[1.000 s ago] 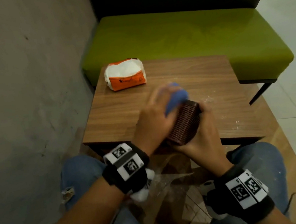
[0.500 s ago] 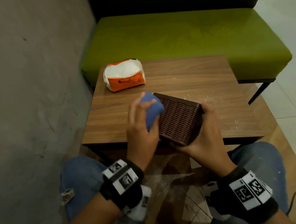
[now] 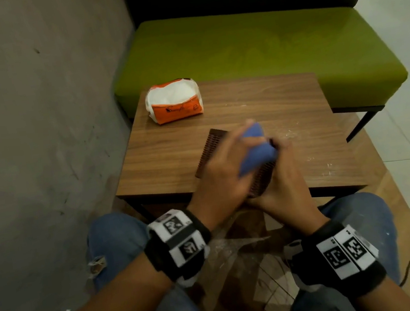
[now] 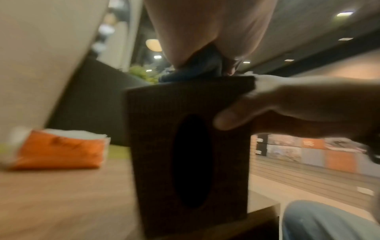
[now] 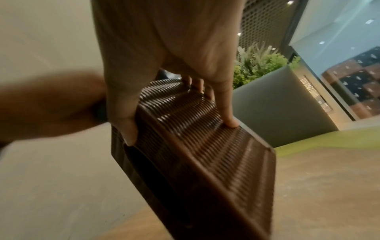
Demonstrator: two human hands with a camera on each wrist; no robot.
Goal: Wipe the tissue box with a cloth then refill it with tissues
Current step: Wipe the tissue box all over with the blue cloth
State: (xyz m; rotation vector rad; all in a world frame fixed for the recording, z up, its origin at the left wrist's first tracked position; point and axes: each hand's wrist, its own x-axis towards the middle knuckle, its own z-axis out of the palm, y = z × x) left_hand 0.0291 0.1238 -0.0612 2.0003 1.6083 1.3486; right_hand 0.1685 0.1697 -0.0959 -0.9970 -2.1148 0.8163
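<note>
Wood-grain table (image 3: 172, 160) stood in a corner between a grey wall (image 3: 34, 127) and a green bench (image 3: 262, 48), and the work went on at its near edge. At the centre of it, the right hand (image 3: 287, 191) clasped the brown woven tissue box (image 3: 208, 152): in the right wrist view the thumb (image 5: 125, 128) curled over one edge and the fingers (image 5: 226, 110) wrapped the opposite side of the ribbed shell (image 5: 205, 146). The box was tipped up on the table, leaning rather than lying flat; the left wrist view showed its dark oval opening (image 4: 192, 160) facing the camera, with the right thumb (image 4: 232, 116) laid beside the slot. On the upper side of the box, the left hand (image 3: 223, 171) gripped a bunched blue cloth (image 3: 255, 150) and pressed it against the box; from the left wrist the cloth (image 4: 197, 69) showed as a dark wad pinched under the palm at the box's top edge. Both hands were motion-blurred. Farther back on the table, well apart from the box, lay an orange and white tissue pack (image 3: 173, 101), its white tissues showing at the opened top. Pale specks dotted the right part of the tabletop. Blue-jeaned knees (image 3: 115, 238) sat below the near table edge.
</note>
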